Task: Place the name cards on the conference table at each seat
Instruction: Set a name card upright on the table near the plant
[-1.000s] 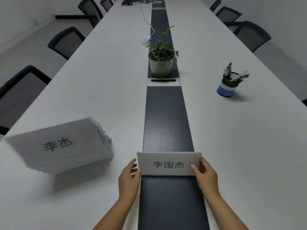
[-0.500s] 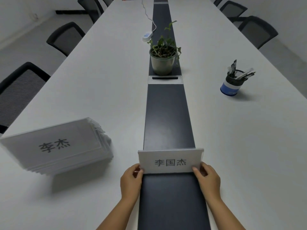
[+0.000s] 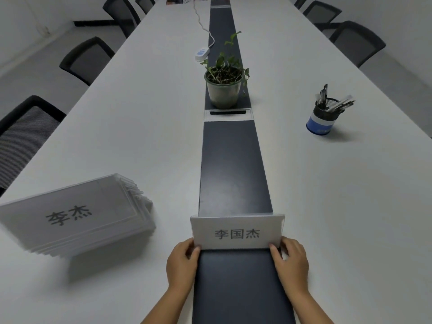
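Note:
A white name card [image 3: 237,232] with dark printed characters stands upright on the table's dark centre strip [image 3: 233,169], at the near end. My left hand [image 3: 182,264] pinches its lower left corner and my right hand [image 3: 291,261] pinches its lower right corner. To the left, a stack of several clear-cased name cards [image 3: 74,216] rests on the white conference table [image 3: 131,127], its top card facing me.
A potted plant [image 3: 224,86] stands on the centre strip farther away, behind a cable hatch [image 3: 228,114]. A pen holder [image 3: 323,116] sits at the right. A white power strip [image 3: 202,53] with cable lies beyond. Black chairs [image 3: 23,134] line both long sides.
The card has settled from a slight tilt to level, a little nearer to me. Both hands have slid down to its lower corners. The view has shifted slightly.

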{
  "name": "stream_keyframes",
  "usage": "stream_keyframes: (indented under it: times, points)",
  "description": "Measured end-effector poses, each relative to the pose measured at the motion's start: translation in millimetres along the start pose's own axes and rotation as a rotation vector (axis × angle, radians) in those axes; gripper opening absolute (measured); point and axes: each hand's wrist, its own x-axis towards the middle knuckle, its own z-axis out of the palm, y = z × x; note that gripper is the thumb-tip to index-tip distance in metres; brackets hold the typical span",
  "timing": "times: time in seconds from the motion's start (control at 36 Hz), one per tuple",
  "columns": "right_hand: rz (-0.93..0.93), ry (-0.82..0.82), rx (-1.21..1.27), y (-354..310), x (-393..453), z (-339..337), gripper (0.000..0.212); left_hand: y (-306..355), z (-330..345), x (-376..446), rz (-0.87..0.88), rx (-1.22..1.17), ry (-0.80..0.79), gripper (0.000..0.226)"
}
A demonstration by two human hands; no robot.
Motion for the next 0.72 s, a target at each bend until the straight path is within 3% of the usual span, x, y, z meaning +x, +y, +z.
stream_keyframes:
  times: [0.53,0.61,0.72]
  points:
    - [-0.011,0.035,-0.049,8.9,1.8,3.1,0.014,-1.6,-2.0,1.2,0.048,0.040,-0.013,0.020]
    - [0.009,0.028,-0.021,9.6,2.1,4.6,0.035,-3.0,-0.8,2.4,0.067,0.081,-0.028,0.023]
    - [0.014,0.104,0.071,1.2,-0.5,0.2,0.045,-2.7,-3.3,-1.7,0.045,-0.013,-0.018,0.041]
